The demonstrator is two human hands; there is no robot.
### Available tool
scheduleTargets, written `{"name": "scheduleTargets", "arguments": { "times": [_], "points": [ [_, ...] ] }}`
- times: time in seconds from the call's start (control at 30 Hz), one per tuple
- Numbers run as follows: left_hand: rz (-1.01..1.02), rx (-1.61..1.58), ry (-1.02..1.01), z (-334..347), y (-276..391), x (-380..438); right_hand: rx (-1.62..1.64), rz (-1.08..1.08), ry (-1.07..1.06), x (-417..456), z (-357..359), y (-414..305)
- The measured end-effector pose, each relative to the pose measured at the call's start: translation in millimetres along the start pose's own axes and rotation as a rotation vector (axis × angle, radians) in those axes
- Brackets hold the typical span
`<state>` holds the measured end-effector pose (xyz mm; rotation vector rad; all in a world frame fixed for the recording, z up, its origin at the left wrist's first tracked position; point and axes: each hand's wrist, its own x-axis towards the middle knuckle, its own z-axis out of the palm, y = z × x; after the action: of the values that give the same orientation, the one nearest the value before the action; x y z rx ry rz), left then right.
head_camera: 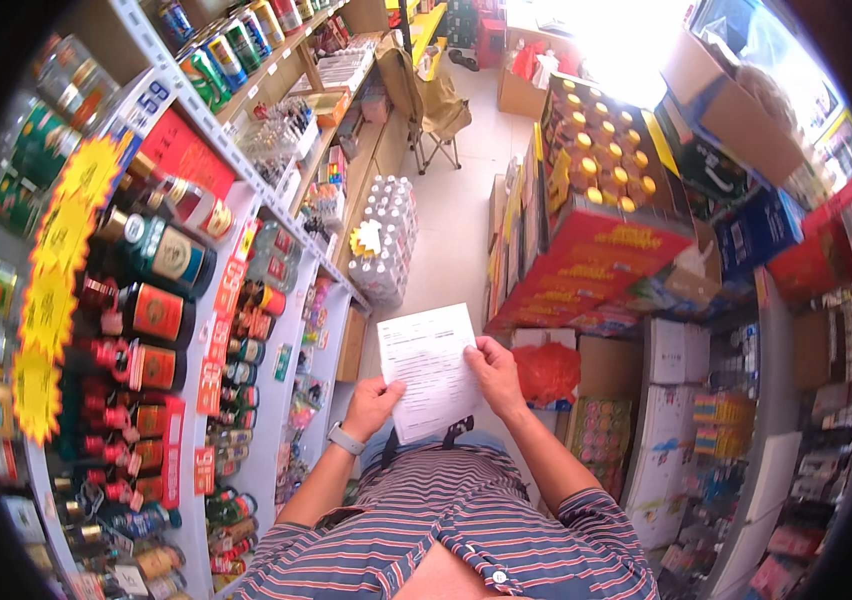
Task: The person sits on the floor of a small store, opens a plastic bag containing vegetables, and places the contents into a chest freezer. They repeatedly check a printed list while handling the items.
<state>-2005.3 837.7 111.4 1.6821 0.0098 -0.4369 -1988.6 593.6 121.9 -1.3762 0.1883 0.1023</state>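
A white sheet of paper [432, 375] bearing lines of printed writing is held up in front of my body, tilted a little. My left hand [373, 409] grips its left edge, thumb lying on top of the page. On the opposite side, my right hand [496, 375] pinches the upper right edge between thumb and fingers. Whether more sheets lie beneath cannot be told. A watch [346, 439] with a pale strap is on my left wrist.
Shelves of liquor bottles [171, 255] line my left. Shrink-wrapped water bottles [385, 240] stand on the aisle floor [448, 225], with a folding chair [441, 112] beyond. To the right are stacked red drink cartons [583, 270], a red plastic bag [546, 373] and white boxes [666, 442].
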Motion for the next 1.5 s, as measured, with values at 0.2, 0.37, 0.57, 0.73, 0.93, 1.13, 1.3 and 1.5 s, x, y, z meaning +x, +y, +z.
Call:
{"name": "scheduleTargets", "arguments": {
  "times": [0.2, 0.37, 0.57, 0.73, 0.93, 1.13, 1.3, 1.5],
  "points": [
    [0.013, 0.009, 0.080, -35.1, 4.2, 152.7, -0.124, 0.073, -0.135, 140.1, 0.3, -4.3],
    [0.035, -0.108, -0.055, -56.6, 43.8, 285.8, -0.187, 0.130, 0.063, 249.6, 0.1, -11.5],
    [-0.102, -0.001, -0.510, -91.0, 128.7, 423.6, -0.075, 0.101, 0.214, 356.1, -14.5, -70.0],
    [0.044, 0.371, -0.486, -96.1, 116.1, 538.0, -0.139, 0.030, 0.301, 442.5, -24.1, -83.8],
    [0.011, 0.358, -0.467, -66.0, 162.6, 651.5, -0.381, -0.092, 0.455, 534.5, -59.0, -108.5],
    [0.062, 0.467, -0.541, -35.5, 199.7, 764.5, -0.219, -0.032, 0.560, 615.4, -106.1, -106.7],
    [-0.007, 0.277, -0.721, 11.6, 246.1, 838.9, -0.145, 0.023, 0.701, 654.0, -136.9, -107.9],
    [0.030, 0.174, -0.862, 46.3, 282.9, 958.4, 0.546, -0.041, 0.840, 754.0, -167.6, -117.0]
  ]
}}
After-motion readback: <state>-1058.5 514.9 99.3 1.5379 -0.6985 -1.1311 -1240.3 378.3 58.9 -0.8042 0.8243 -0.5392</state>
